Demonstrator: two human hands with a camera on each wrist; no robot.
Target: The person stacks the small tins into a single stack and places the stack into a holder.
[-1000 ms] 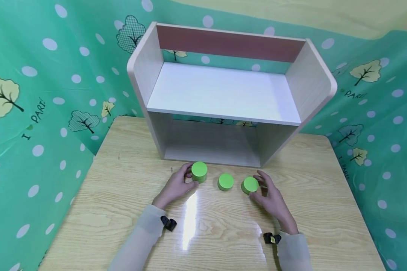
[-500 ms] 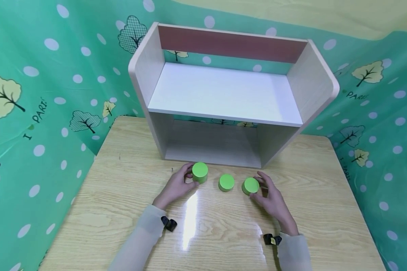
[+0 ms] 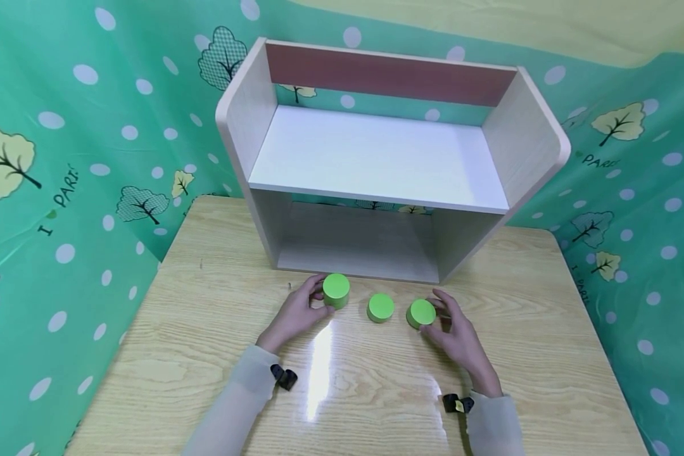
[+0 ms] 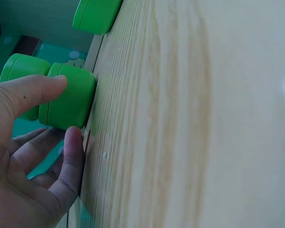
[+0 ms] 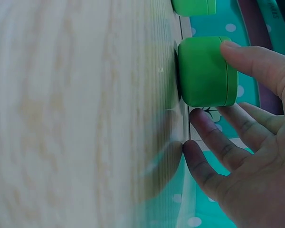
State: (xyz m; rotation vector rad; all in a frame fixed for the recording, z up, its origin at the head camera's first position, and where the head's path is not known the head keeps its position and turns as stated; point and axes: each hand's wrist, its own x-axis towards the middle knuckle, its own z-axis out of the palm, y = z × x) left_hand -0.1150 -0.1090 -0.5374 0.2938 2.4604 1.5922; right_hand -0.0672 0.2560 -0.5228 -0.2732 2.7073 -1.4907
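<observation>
Three spots along the table hold small green round lidded jars in a row. At the left is a stack of two: the lower jar (image 4: 69,102) stands on the table with the upper jar (image 4: 23,66) on top. My left hand (image 3: 296,316) grips this stack, thumb on the near side, fingers around the far side. A single middle jar (image 3: 380,308) stands apart from both hands. My right hand (image 3: 456,332) pinches the right jar (image 5: 202,71) between thumb, near its lid seam, and fingers; its lower fingers are spread near the tabletop.
A two-level shelf unit (image 3: 376,158) with a white upper board stands just behind the jars. Green patterned cloth (image 3: 63,209) hangs around the wooden table (image 3: 177,354). Each wrist wears a small black camera.
</observation>
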